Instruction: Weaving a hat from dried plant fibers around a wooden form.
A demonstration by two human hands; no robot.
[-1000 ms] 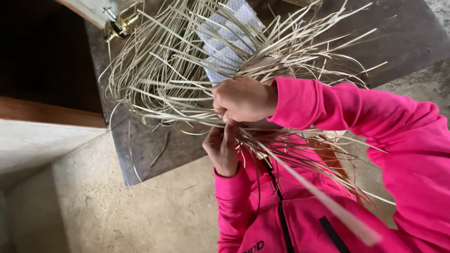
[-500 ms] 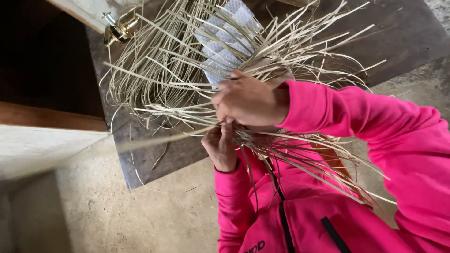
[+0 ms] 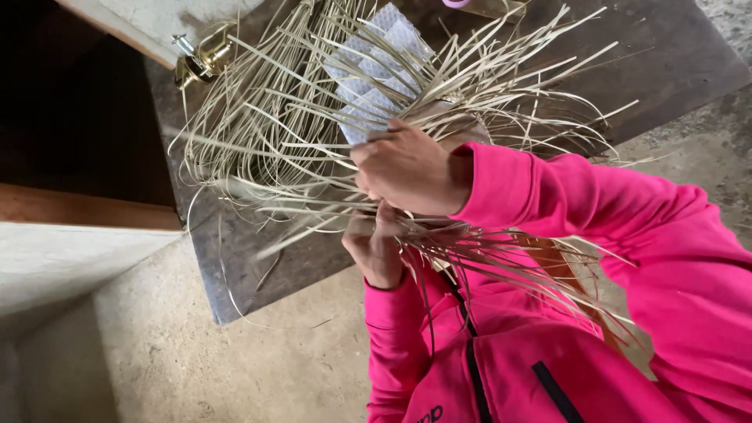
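Pale straw-coloured strips (image 3: 329, 149) are gathered where the two hands meet, just above the person's chest. Which hand is which is hard to read from this angle. The right hand (image 3: 407, 168), the upper one with its back to the camera, has fingers curled around a cluster of the strips; whether they press tight cannot be told. Directly beneath it and touching it, the left hand (image 3: 374, 249) has its fingers folded up into the same cluster from below, and its grip is partly hidden. Both arms wear bright pink sleeves (image 3: 580, 204) of a zipped pink jacket.

From the hands the strips fan outward and away in loose loops, over a dark wooden board (image 3: 258, 266), while other ends trail back across the jacket. Beyond the hands, among the strips, lies a pale woven patch (image 3: 376, 70) with a chequered pattern. Further off, at the board's far corner, sits a small brass fitting (image 3: 205, 59). Bare concrete floor (image 3: 235, 368) lies beside the board.
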